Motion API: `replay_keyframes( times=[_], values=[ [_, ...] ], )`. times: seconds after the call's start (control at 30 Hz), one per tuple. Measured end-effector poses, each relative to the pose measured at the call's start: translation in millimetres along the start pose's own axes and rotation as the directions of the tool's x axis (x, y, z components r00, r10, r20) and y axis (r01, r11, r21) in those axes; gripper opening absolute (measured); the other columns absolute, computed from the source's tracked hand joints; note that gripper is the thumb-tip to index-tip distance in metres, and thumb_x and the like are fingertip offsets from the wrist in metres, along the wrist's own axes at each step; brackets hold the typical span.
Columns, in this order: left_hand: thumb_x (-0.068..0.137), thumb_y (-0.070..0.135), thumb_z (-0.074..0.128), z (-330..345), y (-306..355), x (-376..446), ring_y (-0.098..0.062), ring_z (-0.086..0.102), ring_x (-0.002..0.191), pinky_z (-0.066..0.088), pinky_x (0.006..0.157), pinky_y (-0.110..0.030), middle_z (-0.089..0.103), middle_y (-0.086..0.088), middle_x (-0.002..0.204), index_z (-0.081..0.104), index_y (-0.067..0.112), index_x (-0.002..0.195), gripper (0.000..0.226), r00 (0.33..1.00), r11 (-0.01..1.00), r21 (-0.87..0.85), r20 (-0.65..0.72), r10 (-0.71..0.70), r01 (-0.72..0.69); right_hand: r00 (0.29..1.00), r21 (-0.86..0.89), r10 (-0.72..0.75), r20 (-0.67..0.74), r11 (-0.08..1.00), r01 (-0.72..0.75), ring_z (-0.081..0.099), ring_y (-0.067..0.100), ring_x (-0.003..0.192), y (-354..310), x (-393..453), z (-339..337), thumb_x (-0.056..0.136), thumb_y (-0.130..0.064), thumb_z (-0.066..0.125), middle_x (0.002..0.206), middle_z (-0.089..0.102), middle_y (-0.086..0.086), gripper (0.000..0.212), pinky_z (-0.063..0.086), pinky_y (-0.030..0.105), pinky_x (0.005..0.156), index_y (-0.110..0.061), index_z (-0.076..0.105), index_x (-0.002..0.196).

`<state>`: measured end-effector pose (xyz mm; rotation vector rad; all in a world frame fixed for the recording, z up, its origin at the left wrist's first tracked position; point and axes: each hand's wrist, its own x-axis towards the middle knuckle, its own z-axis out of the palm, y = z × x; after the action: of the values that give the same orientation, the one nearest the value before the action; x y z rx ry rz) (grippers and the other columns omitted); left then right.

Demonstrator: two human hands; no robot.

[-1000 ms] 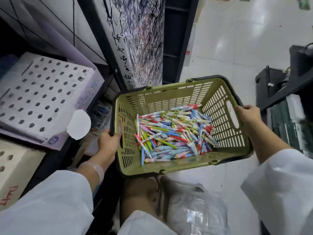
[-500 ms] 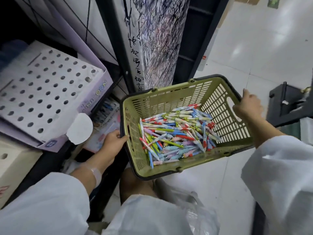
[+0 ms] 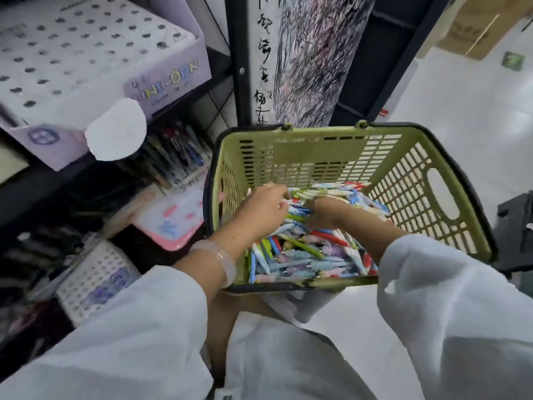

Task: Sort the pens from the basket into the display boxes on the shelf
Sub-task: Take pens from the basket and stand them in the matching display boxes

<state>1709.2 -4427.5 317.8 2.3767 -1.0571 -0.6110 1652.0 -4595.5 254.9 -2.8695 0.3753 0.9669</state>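
A head-worn camera looks down at a green slotted plastic basket with a black rim, at the centre of the view and reaching toward 3 o'clock. Its bottom is covered by a heap of pens in blue, pink, green, red and white. Both hands are inside the basket, on top of the heap. The left hand, with a pale bangle on its wrist, has its fingers curled down among the pens. The right hand lies just beside it, fingers also bent into the pile. For either hand I cannot tell whether the grip is closed on a pen. Both arms wear white sleeves.

At 10 o'clock, on the shelf, sits a lilac display box with a top full of round holes; its front reads "UNICORN". Handwritten Chinese characters run down a scribbled-over white panel at 12 o'clock.
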Motion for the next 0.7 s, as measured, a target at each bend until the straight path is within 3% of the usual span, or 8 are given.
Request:
replay_keyframes(
  times=[0.1, 0.23, 0.33, 0.4, 0.47, 0.53, 0.63, 0.7],
  values=[
    [0.095, 0.019, 0.045, 18, 3, 5, -0.027, 0.055, 0.104, 0.048, 0.086, -0.039, 0.057, -0.011, 0.120, 0.059, 0.009, 0.114, 0.025, 0.995, 0.996, -0.005, 0.044, -0.094, 0.094, 0.997, -0.160, -0.076, 0.017, 0.984, 0.077, 0.054, 0.032, 0.104, -3, 16, 15, 0.084, -0.051, 0.056, 0.119, 0.056, 0.016, 0.060, 0.047, 0.036, 0.080, -0.010, 0.044, 0.126],
    [0.095, 0.020, 0.046, 25, -3, 10, -0.028, 0.058, 0.096, 0.049, 0.081, -0.037, 0.062, -0.011, 0.109, 0.060, 0.010, 0.108, 0.021, 0.969, 0.966, -0.097, -0.019, -0.244, 0.242, 0.991, -0.175, -0.130, 0.006, 0.976, 0.129, 0.058, 0.030, 0.094, -10, 35, 18, 0.076, -0.055, 0.066, 0.110, 0.060, 0.012, 0.068, 0.045, 0.035, 0.070, -0.007, 0.046, 0.121],
    [0.095, 0.018, 0.046, 28, -5, 13, -0.024, 0.057, 0.089, 0.045, 0.075, -0.032, 0.061, -0.009, 0.103, 0.061, 0.011, 0.102, 0.018, 0.937, 0.919, -0.217, -0.049, -0.346, 0.328, 0.995, -0.181, -0.097, 0.000, 0.979, 0.095, 0.059, 0.030, 0.094, -17, 37, 23, 0.078, -0.047, 0.064, 0.104, 0.060, 0.010, 0.061, 0.048, 0.035, 0.074, -0.006, 0.047, 0.119],
    [0.095, 0.018, 0.045, 30, -5, 13, -0.025, 0.057, 0.086, 0.044, 0.073, -0.032, 0.061, -0.010, 0.101, 0.061, 0.009, 0.104, 0.020, 0.928, 0.902, -0.250, -0.035, -0.372, 0.352, 0.995, -0.197, -0.091, -0.030, 0.977, 0.083, 0.056, 0.026, 0.089, -22, 33, 24, 0.081, -0.043, 0.061, 0.094, 0.054, 0.007, 0.051, 0.042, 0.032, 0.067, -0.006, 0.048, 0.115],
    [0.096, 0.017, 0.045, 30, -6, 12, -0.023, 0.056, 0.084, 0.042, 0.067, -0.029, 0.060, -0.008, 0.097, 0.062, 0.009, 0.104, 0.020, 0.924, 0.891, -0.284, -0.043, -0.381, 0.354, 0.995, -0.126, -0.102, -0.012, 0.987, 0.100, 0.054, 0.024, 0.081, -22, 31, 21, 0.082, -0.036, 0.063, 0.084, 0.049, 0.005, 0.042, 0.043, 0.031, 0.060, -0.006, 0.053, 0.111],
    [0.096, 0.017, 0.045, 27, -6, 10, -0.021, 0.056, 0.082, 0.041, 0.063, -0.026, 0.058, -0.003, 0.093, 0.061, 0.011, 0.102, 0.019, 0.920, 0.879, -0.328, -0.064, -0.386, 0.345, 0.992, -0.059, -0.122, 0.030, 0.991, 0.124, 0.054, 0.023, 0.077, -17, 29, 15, 0.084, -0.033, 0.064, 0.083, 0.049, 0.006, 0.034, 0.047, 0.032, 0.063, -0.004, 0.058, 0.101],
    [0.096, 0.017, 0.045, 22, -7, 7, -0.014, 0.051, 0.096, 0.041, 0.076, -0.027, 0.048, 0.009, 0.103, 0.060, 0.015, 0.099, 0.016, 0.924, 0.873, -0.372, -0.089, -0.373, 0.316, 0.991, 0.097, -0.118, 0.066, 0.989, 0.111, 0.046, 0.017, 0.064, -2, 24, 7, 0.089, -0.028, 0.059, 0.069, 0.045, 0.002, 0.028, 0.043, 0.028, 0.061, -0.008, 0.046, 0.074],
    [0.096, 0.016, 0.045, 22, -8, 4, -0.007, 0.044, 0.100, 0.038, 0.084, -0.027, 0.044, 0.012, 0.106, 0.060, 0.016, 0.097, 0.015, 0.927, 0.866, -0.400, -0.090, -0.363, 0.300, 0.995, 0.212, -0.066, 0.078, 0.976, 0.048, 0.045, 0.016, 0.064, 10, 17, 0, 0.090, -0.020, 0.053, 0.074, 0.045, 0.001, 0.019, 0.042, 0.025, 0.058, -0.005, 0.048, 0.080]
  ],
)
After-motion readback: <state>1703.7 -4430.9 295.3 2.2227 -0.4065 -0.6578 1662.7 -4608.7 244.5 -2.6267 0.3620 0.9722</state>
